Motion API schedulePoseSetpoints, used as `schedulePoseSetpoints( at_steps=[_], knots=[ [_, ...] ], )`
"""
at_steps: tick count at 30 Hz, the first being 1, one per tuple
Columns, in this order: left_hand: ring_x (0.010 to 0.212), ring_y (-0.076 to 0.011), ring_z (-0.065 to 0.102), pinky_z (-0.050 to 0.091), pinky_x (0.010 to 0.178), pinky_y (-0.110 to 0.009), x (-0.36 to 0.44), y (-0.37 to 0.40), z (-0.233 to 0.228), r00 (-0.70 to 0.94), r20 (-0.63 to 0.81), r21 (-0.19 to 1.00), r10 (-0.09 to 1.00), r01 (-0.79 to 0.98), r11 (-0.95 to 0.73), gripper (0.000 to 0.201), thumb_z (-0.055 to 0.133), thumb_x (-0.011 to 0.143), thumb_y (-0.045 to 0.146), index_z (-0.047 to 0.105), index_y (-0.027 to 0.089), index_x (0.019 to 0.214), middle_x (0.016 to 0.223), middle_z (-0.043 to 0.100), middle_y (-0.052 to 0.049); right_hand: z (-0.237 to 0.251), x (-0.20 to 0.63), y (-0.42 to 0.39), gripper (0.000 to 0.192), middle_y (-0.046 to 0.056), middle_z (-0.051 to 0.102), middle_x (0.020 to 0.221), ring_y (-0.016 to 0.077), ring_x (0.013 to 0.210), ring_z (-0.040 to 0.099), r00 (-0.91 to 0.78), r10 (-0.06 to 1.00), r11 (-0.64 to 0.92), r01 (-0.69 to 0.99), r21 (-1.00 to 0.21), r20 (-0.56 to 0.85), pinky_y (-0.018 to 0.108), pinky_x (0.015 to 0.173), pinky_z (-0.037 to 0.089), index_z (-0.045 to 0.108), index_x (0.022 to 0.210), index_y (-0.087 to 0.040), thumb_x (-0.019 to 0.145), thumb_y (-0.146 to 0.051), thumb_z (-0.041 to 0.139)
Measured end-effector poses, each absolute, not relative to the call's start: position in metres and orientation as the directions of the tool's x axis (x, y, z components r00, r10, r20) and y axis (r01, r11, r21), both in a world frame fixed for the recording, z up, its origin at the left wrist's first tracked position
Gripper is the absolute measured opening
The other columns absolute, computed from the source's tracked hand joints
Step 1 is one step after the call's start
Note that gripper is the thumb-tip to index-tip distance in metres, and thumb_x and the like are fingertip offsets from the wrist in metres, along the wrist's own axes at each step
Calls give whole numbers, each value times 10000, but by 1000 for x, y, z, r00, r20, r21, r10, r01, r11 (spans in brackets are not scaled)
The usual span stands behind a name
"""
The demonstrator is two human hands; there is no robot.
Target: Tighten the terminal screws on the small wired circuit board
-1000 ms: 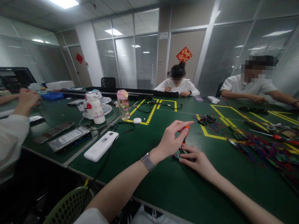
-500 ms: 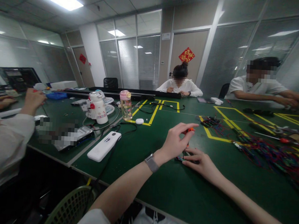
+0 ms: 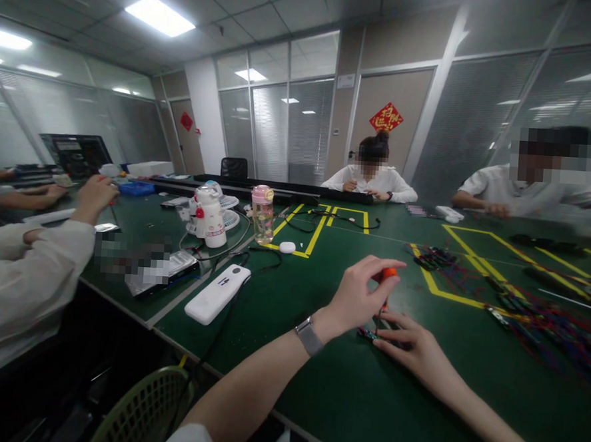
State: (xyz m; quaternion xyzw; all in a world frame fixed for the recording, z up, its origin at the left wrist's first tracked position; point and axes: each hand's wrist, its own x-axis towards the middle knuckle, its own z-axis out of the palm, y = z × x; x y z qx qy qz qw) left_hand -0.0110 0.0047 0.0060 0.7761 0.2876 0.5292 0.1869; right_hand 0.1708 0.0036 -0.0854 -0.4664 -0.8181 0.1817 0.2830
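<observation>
Working at a green table [image 3: 315, 395], head view, one camera only.

Left hand [image 3: 358, 295]: raised just above the table, near centre. Thumb and fingertips pinch the orange handle of a small screwdriver [image 3: 386, 280], held about upright, tip pointing down. Wrist carries a watch w/ grey band [image 3: 309, 336].

Right hand [image 3: 411, 345]: lies flat on the table just right of the left hand, fingers extended and close together, pressing on a small dark part [image 3: 369, 333] w/ bits of red and blue. Part sits on the table directly under the screwdriver; whether the tip touches it, cannot tell, too small.

Surroundings:
- Right side, mid-distance: tangle of red and blue wires [image 3: 544, 323], well apart from the hands, next to yellow tape lines [image 3: 436, 289].
- Left of hands: white flat device [image 3: 217, 293] w/ black cable running to the near edge.
- Farther left: white bottle w/ red marks [image 3: 209, 216], pink-capped clear bottle [image 3: 262, 214], small white oval object [image 3: 287, 247].
- Near edge, bottom left: green plastic basket [image 3: 138, 411], below table level.
- Far left: a co-worker in a white sleeve [image 3: 26, 278], hand raised over the table.
- Far side: two other persons seated, hands on the table.
</observation>
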Motion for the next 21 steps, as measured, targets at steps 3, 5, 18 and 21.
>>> schedulePoseSetpoints(
  at_steps=[3,5,18,21],
  knots=[
    [950,-163,613,487,865,-283,-11,3,7,275,714,607,644,217,-765,280,449,957,234,626,195,1171,1054,648,-56,-86,170,4,308,101,670,1213,351,1142,584,-401,867,497,653,-571,295,559,1056,380,791,899,-268,783,-512,644],
    [972,-166,616,489,873,-285,-10,2,7,271,714,616,646,196,-763,289,425,966,223,623,195,1174,1079,652,-59,-86,170,3,299,99,671,1209,353,1141,584,-406,867,496,649,-577,289,564,1061,372,791,899,-270,783,-504,645],
    [908,-158,626,507,831,-270,-11,0,10,289,705,626,648,177,-759,230,518,925,216,679,180,1085,992,674,-54,-87,170,3,339,110,676,1189,358,1134,587,-370,887,460,656,-599,276,580,1052,378,789,903,-256,753,-535,669],
    [960,-166,620,501,874,-288,-11,1,11,290,710,624,642,163,-764,227,537,917,218,684,187,1087,1041,665,-63,-86,170,2,350,111,678,1189,353,1130,590,-377,882,469,642,-607,283,576,1059,369,790,895,-256,758,-550,661]
  ],
)
